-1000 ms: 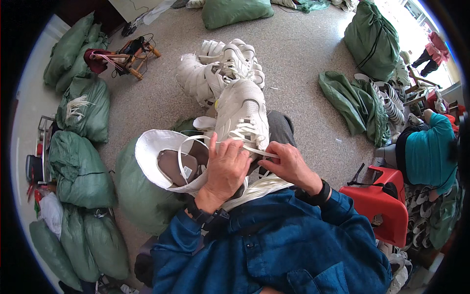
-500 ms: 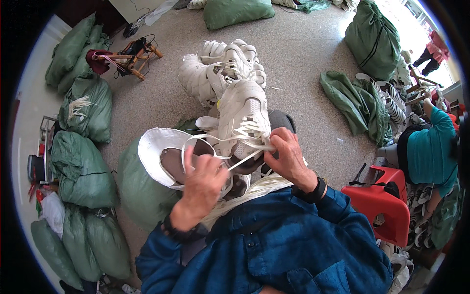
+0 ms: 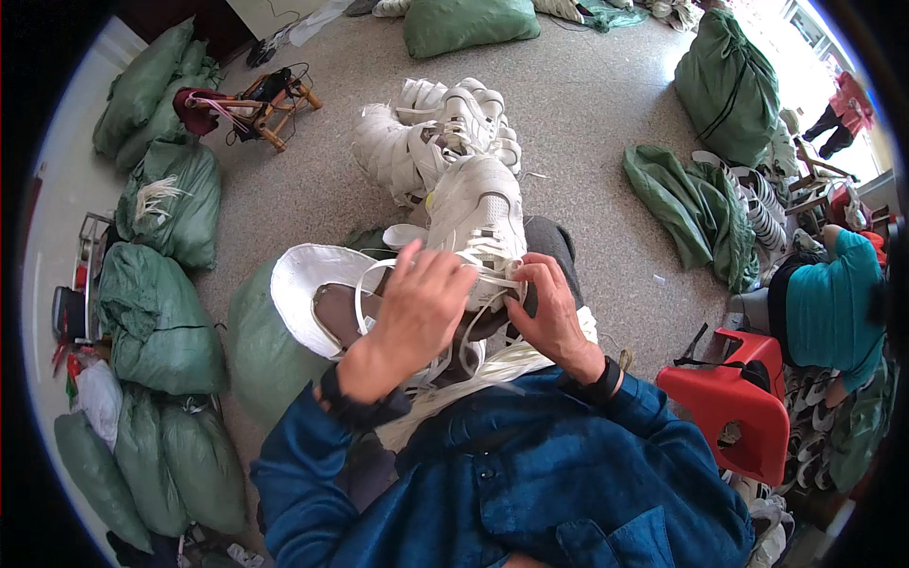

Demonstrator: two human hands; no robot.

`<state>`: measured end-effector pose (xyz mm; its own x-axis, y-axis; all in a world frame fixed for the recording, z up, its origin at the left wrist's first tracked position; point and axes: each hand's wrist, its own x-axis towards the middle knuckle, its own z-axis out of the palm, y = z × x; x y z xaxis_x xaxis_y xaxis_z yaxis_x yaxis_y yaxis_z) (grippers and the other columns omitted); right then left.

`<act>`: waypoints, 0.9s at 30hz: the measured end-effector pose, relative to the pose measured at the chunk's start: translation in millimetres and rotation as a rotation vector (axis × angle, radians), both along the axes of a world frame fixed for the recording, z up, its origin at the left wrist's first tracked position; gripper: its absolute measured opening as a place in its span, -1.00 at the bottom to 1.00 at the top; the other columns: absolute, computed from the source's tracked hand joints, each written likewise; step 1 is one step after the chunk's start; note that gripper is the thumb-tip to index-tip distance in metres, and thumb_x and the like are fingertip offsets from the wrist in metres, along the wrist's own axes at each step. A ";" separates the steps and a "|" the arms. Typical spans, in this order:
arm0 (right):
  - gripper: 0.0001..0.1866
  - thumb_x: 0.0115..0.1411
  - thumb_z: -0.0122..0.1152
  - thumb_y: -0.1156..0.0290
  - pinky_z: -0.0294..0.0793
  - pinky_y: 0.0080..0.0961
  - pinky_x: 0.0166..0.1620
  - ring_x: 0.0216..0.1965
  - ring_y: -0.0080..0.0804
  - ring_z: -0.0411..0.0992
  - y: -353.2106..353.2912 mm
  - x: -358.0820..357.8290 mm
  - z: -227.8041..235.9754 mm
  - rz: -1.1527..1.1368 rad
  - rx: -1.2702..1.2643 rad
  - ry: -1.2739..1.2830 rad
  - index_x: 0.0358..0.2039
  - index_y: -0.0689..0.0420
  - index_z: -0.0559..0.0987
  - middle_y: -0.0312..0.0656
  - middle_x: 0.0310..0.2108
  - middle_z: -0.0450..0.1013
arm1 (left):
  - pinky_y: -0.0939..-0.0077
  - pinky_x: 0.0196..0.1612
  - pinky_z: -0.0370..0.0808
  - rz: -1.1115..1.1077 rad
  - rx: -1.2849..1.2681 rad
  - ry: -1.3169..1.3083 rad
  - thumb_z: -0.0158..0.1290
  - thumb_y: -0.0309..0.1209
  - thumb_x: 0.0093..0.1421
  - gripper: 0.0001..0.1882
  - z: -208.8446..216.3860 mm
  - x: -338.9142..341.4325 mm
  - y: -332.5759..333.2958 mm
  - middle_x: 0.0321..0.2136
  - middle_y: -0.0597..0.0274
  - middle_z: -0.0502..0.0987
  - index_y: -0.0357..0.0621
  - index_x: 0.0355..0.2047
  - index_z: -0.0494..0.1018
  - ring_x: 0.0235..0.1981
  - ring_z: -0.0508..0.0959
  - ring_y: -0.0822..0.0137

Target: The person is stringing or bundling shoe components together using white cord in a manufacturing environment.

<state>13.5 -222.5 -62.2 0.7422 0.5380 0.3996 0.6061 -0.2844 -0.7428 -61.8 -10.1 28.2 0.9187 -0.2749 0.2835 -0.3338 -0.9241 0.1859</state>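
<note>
A white sneaker (image 3: 478, 213) lies in front of me, toe pointing away, with a white shoelace (image 3: 489, 248) threaded through part of its eyelets. At the left side of the lacing, my left hand (image 3: 417, 308) has its fingers bunched on the lace, and a loose loop hangs beside it. My right hand (image 3: 554, 317) pinches the lace at the right edge of the shoe opening. A white shoe upper (image 3: 292, 284) with a brown lining sits to the left. Across my lap lies a bundle of white laces (image 3: 473, 402). My left hand hides part of the shoe's side.
Several white shoes (image 3: 393, 156) are stacked beyond the sneaker. Green sacks (image 3: 161, 322) line the left wall, with a bamboo stool (image 3: 270, 109) near them. At right stand a red plastic chair (image 3: 734, 407) and a bent-over person in teal (image 3: 833, 298) among many shoes.
My left hand has moved right and up from the loose lace to the sneaker's lacing. My right hand stays by the shoe opening, its fingers shifted slightly.
</note>
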 end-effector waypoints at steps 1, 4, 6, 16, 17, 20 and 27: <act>-0.55 0.01 0.35 0.58 0.42 -0.14 0.10 0.04 0.11 0.41 -1.7 -2.1 0.7 0.002 0.001 0.000 -0.06 0.18 0.43 0.06 0.01 0.39 | 0.03 0.27 0.26 0.002 0.001 0.000 0.28 -0.42 0.08 -0.74 -8.6 11.1 -1.0 -0.18 0.14 0.47 -0.14 -0.23 0.50 -0.04 0.50 0.12; -0.49 0.04 0.38 0.56 0.44 -0.15 0.12 0.08 0.09 0.41 -10.2 -5.7 0.7 -0.003 0.040 0.114 0.02 0.19 0.43 0.07 0.07 0.38 | 0.04 0.22 0.29 -0.018 0.178 0.037 0.19 -0.49 0.08 -0.81 -26.0 32.5 -4.0 -0.24 0.13 0.44 -0.14 -0.25 0.50 -0.07 0.48 0.12; -0.42 0.07 0.39 0.55 0.46 -0.15 0.13 0.10 0.08 0.42 -15.8 -6.8 -1.0 0.027 0.114 0.208 0.12 0.20 0.40 0.07 0.13 0.36 | 0.03 0.24 0.29 -0.016 0.187 0.052 0.18 -0.48 0.09 -0.83 -26.1 33.1 -2.6 -0.23 0.13 0.45 -0.14 -0.27 0.51 -0.06 0.48 0.13; -0.24 0.08 0.41 0.51 0.35 -0.14 0.28 0.26 0.06 0.33 -7.7 4.7 2.6 0.032 -0.031 0.037 0.30 0.20 0.31 0.07 0.27 0.26 | 0.06 0.14 0.43 -0.064 -0.010 -0.002 0.08 -0.60 0.15 -0.83 -15.2 33.0 -6.8 -0.34 0.06 0.50 -0.22 -0.22 0.52 -0.21 0.58 0.02; -0.22 0.07 0.43 0.46 0.30 -0.11 0.30 0.27 0.10 0.30 -6.5 5.7 5.3 0.040 -0.056 0.019 0.30 0.21 0.30 0.09 0.27 0.27 | 0.06 0.14 0.43 -0.063 -0.011 -0.003 0.08 -0.60 0.15 -0.83 -15.2 28.4 -6.6 -0.34 0.06 0.50 -0.22 -0.22 0.52 -0.21 0.58 0.02; -0.22 0.04 0.46 0.40 0.25 -0.06 0.30 0.27 0.14 0.29 -5.0 9.6 11.8 0.032 -0.059 -0.019 0.26 0.22 0.33 0.11 0.25 0.29 | 0.15 -0.11 0.55 -0.021 -0.266 0.142 0.06 -0.62 0.19 -0.82 -11.1 10.1 -1.6 -0.34 -0.02 0.51 -0.28 -0.18 0.50 -0.29 0.60 -0.07; -0.58 0.02 0.43 0.43 0.33 -0.07 0.19 0.16 0.05 0.36 20.7 12.0 18.1 0.144 -0.111 -0.278 -0.08 0.17 0.54 -0.05 0.10 0.43 | 0.13 -0.26 0.53 0.045 -0.268 0.270 0.07 -0.59 0.24 -0.86 8.1 -9.2 5.3 -0.35 -0.04 0.50 -0.32 -0.19 0.50 -0.34 0.59 -0.10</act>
